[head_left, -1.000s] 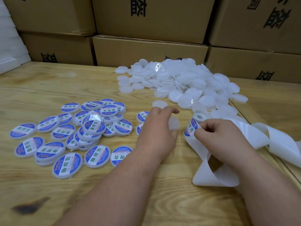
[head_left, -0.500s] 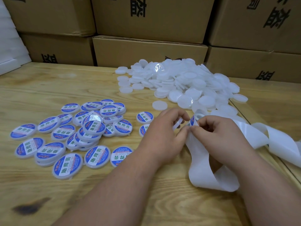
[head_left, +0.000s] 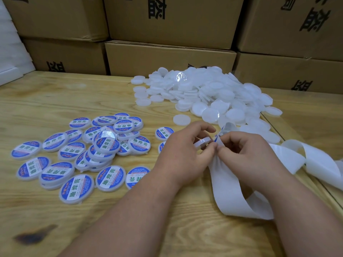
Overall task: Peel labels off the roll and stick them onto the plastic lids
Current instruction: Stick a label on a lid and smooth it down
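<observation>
My left hand [head_left: 182, 154] holds a blank white plastic lid [head_left: 203, 141] edge-on between its fingers, lifted off the table. My right hand [head_left: 246, 151] pinches the white backing strip [head_left: 232, 184] of the label roll, where a blue label [head_left: 217, 138] shows at its top edge, right beside the lid. The two hands touch at the fingertips. A heap of blank white lids [head_left: 207, 93] lies behind the hands. Several lids with blue labels [head_left: 89, 151] are spread out to the left.
The wooden table [head_left: 55, 95] carries everything. Spent backing strip [head_left: 315, 160] trails off to the right over a seam in the tabletop. Cardboard boxes [head_left: 170, 56] are stacked along the back edge. White foam [head_left: 11, 58] leans at the far left.
My left hand has lifted the blank lid off the table and brought it up to the strip. My right hand has moved the label end up to meet it.
</observation>
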The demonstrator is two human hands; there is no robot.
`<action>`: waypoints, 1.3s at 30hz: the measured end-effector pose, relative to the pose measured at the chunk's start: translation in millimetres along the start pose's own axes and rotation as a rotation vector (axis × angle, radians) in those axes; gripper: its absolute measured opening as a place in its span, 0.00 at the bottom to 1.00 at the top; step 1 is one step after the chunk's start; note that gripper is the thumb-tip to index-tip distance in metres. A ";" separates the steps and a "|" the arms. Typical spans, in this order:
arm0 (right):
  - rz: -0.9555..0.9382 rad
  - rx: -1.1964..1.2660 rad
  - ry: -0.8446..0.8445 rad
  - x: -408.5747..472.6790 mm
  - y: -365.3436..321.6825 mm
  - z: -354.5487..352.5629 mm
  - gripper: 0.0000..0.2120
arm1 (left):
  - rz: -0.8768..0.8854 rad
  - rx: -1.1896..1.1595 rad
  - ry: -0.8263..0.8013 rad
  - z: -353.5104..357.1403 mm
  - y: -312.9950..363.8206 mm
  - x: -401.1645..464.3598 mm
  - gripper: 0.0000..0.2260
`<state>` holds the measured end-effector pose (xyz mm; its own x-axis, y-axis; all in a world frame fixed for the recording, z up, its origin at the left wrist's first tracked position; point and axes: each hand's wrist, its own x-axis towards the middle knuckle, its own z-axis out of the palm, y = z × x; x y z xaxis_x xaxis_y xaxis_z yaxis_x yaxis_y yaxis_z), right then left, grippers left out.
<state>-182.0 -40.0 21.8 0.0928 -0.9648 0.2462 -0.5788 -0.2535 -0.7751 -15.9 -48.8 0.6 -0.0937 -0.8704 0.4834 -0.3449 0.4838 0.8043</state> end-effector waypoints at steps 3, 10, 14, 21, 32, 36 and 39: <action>-0.006 -0.009 -0.006 -0.2 0.2 0.2 0.07 | -0.004 0.008 0.002 0.0 -0.1 -0.6 0.13; 0.045 -0.032 0.022 -0.1 -1.5 -3.3 0.08 | -0.157 -0.092 0.163 -3.0 -0.3 3.5 0.11; 0.104 -0.036 0.037 0.5 0.6 -7.6 0.07 | -0.280 -0.211 0.296 -12.5 1.5 6.9 0.12; -0.032 -0.026 0.261 0.8 -4.1 -4.2 0.11 | -0.403 -0.342 0.298 -20.1 6.8 7.4 0.11; -0.331 -0.048 0.251 -0.6 -10.4 0.0 0.20 | -0.408 -0.327 0.106 -15.0 4.9 5.7 0.11; -0.322 -0.024 0.255 -1.3 -11.7 -0.6 0.16 | -0.410 -0.380 0.063 -14.7 4.6 5.3 0.11; -0.325 -0.011 0.247 -2.3 -12.3 -2.4 0.17 | -0.432 -0.426 0.031 -14.7 3.4 5.9 0.11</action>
<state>-177.0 -34.5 32.1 0.0759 -0.7881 0.6108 -0.5598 -0.5406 -0.6280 -3.9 -51.0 11.4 0.0006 -0.9962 0.0872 0.0586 0.0871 0.9945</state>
